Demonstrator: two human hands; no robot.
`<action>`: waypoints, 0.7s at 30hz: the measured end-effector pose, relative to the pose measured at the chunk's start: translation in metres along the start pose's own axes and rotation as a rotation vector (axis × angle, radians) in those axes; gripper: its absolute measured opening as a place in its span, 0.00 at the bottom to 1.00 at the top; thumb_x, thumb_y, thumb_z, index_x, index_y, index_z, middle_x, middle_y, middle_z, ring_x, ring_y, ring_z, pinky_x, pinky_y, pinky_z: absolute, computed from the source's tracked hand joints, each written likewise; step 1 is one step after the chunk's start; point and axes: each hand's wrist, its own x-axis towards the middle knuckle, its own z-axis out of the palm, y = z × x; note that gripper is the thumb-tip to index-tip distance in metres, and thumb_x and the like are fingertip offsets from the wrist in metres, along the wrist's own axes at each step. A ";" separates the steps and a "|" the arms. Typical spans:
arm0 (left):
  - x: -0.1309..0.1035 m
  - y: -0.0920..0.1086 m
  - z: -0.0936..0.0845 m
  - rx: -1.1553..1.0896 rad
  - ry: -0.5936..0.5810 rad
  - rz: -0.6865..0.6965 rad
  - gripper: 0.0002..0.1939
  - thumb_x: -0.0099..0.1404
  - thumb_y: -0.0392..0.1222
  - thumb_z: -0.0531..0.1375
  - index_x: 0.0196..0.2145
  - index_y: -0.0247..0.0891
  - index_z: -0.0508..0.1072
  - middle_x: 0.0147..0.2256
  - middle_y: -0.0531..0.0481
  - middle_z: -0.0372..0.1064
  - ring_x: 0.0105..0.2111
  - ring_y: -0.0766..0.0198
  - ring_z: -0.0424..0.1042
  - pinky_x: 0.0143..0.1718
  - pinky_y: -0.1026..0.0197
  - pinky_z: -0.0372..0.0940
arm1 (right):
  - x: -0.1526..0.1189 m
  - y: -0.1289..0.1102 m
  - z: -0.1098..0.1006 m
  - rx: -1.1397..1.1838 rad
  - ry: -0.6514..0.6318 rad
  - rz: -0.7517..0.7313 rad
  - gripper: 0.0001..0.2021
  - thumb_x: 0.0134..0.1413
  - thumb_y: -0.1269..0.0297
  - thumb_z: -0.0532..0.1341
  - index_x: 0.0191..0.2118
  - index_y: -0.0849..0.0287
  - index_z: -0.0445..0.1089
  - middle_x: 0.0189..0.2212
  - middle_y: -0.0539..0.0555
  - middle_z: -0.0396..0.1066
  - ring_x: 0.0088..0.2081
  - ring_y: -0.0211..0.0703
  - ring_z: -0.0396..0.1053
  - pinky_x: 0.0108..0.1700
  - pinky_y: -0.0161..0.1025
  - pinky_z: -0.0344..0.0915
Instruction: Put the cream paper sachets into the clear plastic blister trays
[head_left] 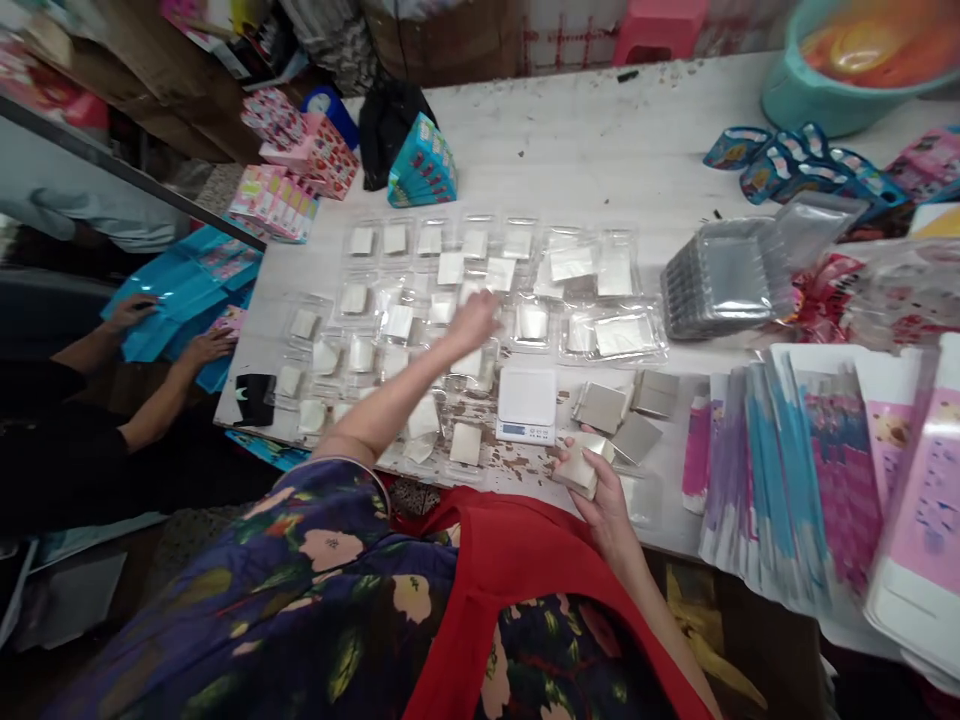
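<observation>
My left hand [476, 318] reaches over rows of clear plastic trays, many with a pale square packet [465, 442] inside. Its fingers are drawn together beside a pale square; what they hold, if anything, is hidden. Close to the table's front edge, my right hand [604, 490] grips a stack of pale square packets [581, 465]. Between the hands lies a white digital scale [527, 398] with nothing on its plate. More silvery-beige stacks [601, 406] are right of the scale, just beyond my right hand.
Nested clear trays [724, 280] stand at the right, behind rows of folded colourful boxes [780, 460]. A teal tub [817, 100] is at the back right. Blue cartons [424, 165] stand at the back left. At the far left, another person's hands [210, 343] handle blue packaging [180, 290].
</observation>
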 end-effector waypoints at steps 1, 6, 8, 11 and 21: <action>-0.025 0.016 0.011 -0.162 -0.119 0.025 0.20 0.64 0.42 0.57 0.53 0.34 0.66 0.52 0.40 0.64 0.49 0.57 0.65 0.48 0.57 0.61 | 0.002 0.001 0.004 -0.047 0.041 -0.021 0.27 0.39 0.66 0.69 0.50 0.50 0.65 0.33 0.45 0.71 0.28 0.36 0.69 0.34 0.37 0.71; -0.107 0.077 0.075 -0.588 -0.598 0.130 0.25 0.50 0.57 0.66 0.41 0.40 0.71 0.34 0.56 0.69 0.35 0.66 0.68 0.34 0.67 0.60 | 0.005 0.002 0.024 -0.296 0.173 -0.172 0.32 0.34 0.64 0.73 0.51 0.54 0.67 0.36 0.49 0.74 0.32 0.39 0.73 0.30 0.32 0.71; -0.112 0.084 0.085 -0.593 -0.594 0.114 0.21 0.49 0.54 0.67 0.35 0.38 0.71 0.30 0.57 0.66 0.32 0.68 0.67 0.32 0.67 0.58 | 0.006 0.002 0.028 -0.386 0.224 -0.176 0.37 0.33 0.63 0.74 0.54 0.52 0.65 0.33 0.48 0.74 0.30 0.40 0.73 0.29 0.32 0.71; -0.111 0.083 0.083 -0.665 -0.617 0.077 0.14 0.51 0.47 0.66 0.29 0.36 0.69 0.24 0.59 0.64 0.28 0.70 0.66 0.29 0.67 0.58 | 0.002 0.000 0.029 -0.468 0.218 -0.161 0.40 0.31 0.62 0.75 0.56 0.51 0.64 0.33 0.48 0.74 0.30 0.41 0.73 0.31 0.37 0.73; -0.103 0.078 0.124 -1.277 -0.767 -0.291 0.05 0.46 0.29 0.63 0.25 0.30 0.73 0.21 0.57 0.70 0.21 0.67 0.72 0.29 0.62 0.70 | -0.001 -0.005 0.018 -0.562 0.178 -0.206 0.42 0.30 0.58 0.75 0.57 0.52 0.62 0.32 0.47 0.72 0.27 0.38 0.71 0.27 0.33 0.71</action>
